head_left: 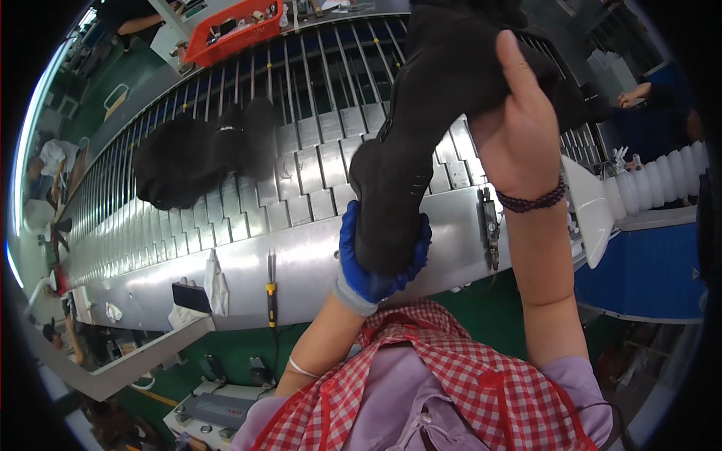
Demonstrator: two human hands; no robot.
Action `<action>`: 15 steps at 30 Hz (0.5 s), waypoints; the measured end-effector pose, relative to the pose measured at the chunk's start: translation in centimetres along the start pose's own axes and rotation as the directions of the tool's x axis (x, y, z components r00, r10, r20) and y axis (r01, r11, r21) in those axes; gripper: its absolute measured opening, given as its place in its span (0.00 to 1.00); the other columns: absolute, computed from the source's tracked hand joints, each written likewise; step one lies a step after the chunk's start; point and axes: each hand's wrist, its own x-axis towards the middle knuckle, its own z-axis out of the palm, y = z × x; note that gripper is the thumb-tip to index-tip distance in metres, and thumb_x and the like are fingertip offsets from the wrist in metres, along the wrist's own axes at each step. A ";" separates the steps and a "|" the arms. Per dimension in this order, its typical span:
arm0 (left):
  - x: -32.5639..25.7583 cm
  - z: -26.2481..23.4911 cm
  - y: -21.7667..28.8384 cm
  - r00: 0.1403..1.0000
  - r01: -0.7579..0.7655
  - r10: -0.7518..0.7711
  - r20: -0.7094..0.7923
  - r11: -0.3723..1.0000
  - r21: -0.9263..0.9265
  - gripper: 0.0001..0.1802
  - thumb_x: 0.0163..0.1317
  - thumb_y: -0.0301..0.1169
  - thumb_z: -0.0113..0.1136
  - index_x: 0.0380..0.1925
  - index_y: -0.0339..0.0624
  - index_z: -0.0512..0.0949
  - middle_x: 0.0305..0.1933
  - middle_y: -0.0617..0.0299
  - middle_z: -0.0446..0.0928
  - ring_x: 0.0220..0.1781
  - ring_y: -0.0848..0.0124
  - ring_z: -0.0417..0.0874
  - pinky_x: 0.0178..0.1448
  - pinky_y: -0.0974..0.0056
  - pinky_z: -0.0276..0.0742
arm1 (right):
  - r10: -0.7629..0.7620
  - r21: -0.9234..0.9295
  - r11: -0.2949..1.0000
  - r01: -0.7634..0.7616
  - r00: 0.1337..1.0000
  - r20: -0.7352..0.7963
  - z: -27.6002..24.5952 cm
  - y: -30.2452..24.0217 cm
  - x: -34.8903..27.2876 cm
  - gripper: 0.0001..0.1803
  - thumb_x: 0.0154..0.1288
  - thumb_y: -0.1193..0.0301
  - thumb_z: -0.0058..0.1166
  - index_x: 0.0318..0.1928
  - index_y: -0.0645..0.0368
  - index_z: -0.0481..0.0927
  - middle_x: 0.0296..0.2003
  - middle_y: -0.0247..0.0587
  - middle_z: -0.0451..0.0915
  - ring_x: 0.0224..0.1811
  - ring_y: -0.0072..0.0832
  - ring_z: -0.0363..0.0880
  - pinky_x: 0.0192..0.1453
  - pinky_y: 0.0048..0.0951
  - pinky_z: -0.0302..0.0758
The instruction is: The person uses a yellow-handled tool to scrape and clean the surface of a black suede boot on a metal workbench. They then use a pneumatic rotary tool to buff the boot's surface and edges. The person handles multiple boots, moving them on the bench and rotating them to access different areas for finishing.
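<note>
A long black, bent, soft-looking piece [436,98] stretches from close to my body up and across the metal-slatted conveyor; its exact kind is unclear. My left hand [368,284], in a blue-coated glove, is wrapped around its near, rounded end. The bare right hand [520,139] is against its right side, thumb up in front and the other fingers hidden behind the black material. Another dark, lumpy black piece [192,158] lies to the left on the conveyor slats [312,173].
A red-orange basket [233,39] of small items stands at the far side. Along the near metal edge are a yellow-and-black-handled tool [271,293], a dark phone [191,298] and a white glove [216,286]. At right, a white ribbed duct [662,180] ends in a hood [589,210].
</note>
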 end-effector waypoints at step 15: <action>-5.1 -12.0 -4.2 0.863 -0.129 0.396 0.313 -0.426 0.895 0.32 0.69 0.43 0.49 0.70 0.44 0.59 0.70 0.55 0.65 0.72 0.60 0.66 0.75 0.54 0.59 | 0.029 -0.898 0.328 0.292 0.947 0.319 -3.8 13.5 -17.3 0.50 0.49 0.67 0.68 0.69 0.72 0.55 0.60 0.57 0.68 0.61 0.44 0.71 0.66 0.38 0.67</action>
